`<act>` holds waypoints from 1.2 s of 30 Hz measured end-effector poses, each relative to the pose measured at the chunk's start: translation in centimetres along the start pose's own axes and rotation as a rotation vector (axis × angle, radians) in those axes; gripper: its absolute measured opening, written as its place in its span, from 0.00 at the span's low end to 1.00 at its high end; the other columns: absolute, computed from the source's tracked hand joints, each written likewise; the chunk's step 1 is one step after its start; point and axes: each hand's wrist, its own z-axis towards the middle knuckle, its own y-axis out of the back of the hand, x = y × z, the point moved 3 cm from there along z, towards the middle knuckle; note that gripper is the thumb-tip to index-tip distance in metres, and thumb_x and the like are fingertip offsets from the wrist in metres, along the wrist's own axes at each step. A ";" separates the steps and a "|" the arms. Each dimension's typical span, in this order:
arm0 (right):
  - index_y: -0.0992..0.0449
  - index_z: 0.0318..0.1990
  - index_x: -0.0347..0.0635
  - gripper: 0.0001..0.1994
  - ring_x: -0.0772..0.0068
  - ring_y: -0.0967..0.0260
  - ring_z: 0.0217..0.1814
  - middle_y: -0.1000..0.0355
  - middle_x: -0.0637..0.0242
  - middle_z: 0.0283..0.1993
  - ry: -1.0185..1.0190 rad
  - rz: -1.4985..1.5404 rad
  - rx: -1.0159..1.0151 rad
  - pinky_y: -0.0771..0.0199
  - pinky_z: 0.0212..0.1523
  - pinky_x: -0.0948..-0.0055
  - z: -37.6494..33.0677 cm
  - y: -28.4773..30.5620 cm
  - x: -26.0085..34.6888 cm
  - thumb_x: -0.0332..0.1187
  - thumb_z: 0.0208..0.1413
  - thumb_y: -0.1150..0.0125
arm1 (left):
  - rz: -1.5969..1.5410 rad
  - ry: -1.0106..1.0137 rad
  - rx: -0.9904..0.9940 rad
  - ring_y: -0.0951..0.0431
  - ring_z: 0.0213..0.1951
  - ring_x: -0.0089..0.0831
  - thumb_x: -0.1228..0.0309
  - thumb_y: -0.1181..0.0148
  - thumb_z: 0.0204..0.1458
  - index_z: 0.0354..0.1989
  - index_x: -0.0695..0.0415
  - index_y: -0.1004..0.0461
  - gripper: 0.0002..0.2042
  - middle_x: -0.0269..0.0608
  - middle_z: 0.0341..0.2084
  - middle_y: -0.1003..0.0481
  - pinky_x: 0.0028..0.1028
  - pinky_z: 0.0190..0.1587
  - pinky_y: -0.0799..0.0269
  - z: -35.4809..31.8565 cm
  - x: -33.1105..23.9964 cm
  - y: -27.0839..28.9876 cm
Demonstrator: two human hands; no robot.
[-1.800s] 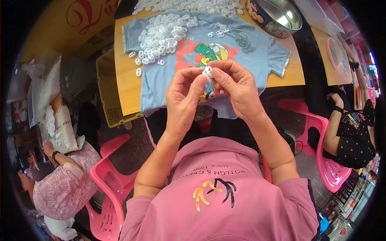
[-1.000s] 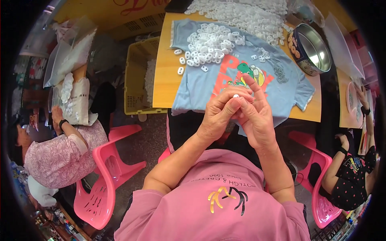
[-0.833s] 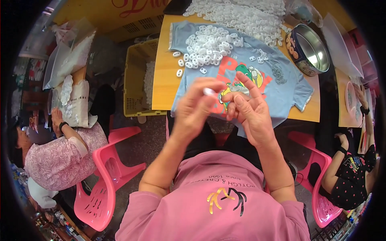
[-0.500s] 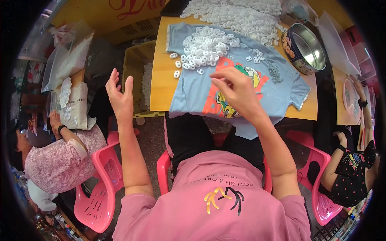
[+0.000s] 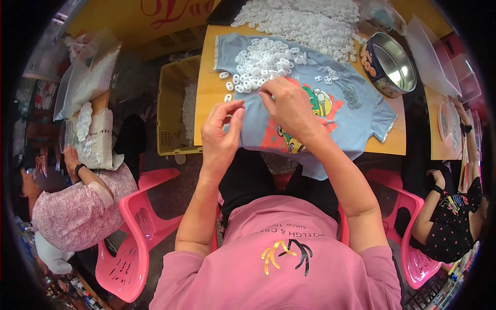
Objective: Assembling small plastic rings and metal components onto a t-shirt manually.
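Now the right hand presses its fingertips down among the small white plastic pieces heaped on the light blue shirt; whether it pinches one cannot be told. Beside it the left hand hovers half open, empty. A careless sweep could scatter loose pieces off the yellow table. Half a second ago the left hand was raised well out to the left.
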 end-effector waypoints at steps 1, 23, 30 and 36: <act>0.22 0.37 0.40 0.06 0.62 0.27 0.32 0.26 0.62 0.33 0.006 0.147 -0.061 0.28 0.33 0.66 -0.5 0.5 -0.2 0.32 0.55 0.38 | -0.006 -0.002 0.011 0.24 0.34 0.25 0.76 0.42 0.57 0.46 0.64 0.25 0.09 0.40 0.34 0.24 0.23 0.39 0.27 -0.1 -0.5 -0.7; 0.26 0.44 0.35 0.09 0.88 0.34 0.27 0.26 0.71 0.33 -0.576 1.108 -0.158 0.31 0.27 0.85 -11.2 6.5 -3.0 0.32 0.63 0.43 | -0.459 0.137 0.271 0.26 0.36 0.18 0.76 0.42 0.59 0.39 0.63 0.28 0.04 0.33 0.37 0.30 0.19 0.41 0.30 -1.2 -4.0 -11.0; 0.26 0.44 0.35 0.09 0.89 0.35 0.27 0.26 0.71 0.32 -0.566 1.139 -0.184 0.34 0.26 0.85 -11.3 7.7 -3.9 0.32 0.62 0.42 | -0.667 0.321 0.369 0.26 0.33 0.19 0.74 0.42 0.59 0.43 0.63 0.28 0.07 0.35 0.33 0.25 0.20 0.38 0.29 -1.5 -3.9 -12.6; 0.24 0.42 0.36 0.07 0.89 0.37 0.27 0.27 0.74 0.30 -0.483 0.964 -0.200 0.36 0.26 0.86 -10.7 9.3 -5.7 0.30 0.61 0.41 | -0.652 0.320 0.342 0.24 0.34 0.19 0.73 0.43 0.59 0.42 0.63 0.28 0.07 0.36 0.34 0.23 0.21 0.38 0.28 -1.2 -3.5 -13.4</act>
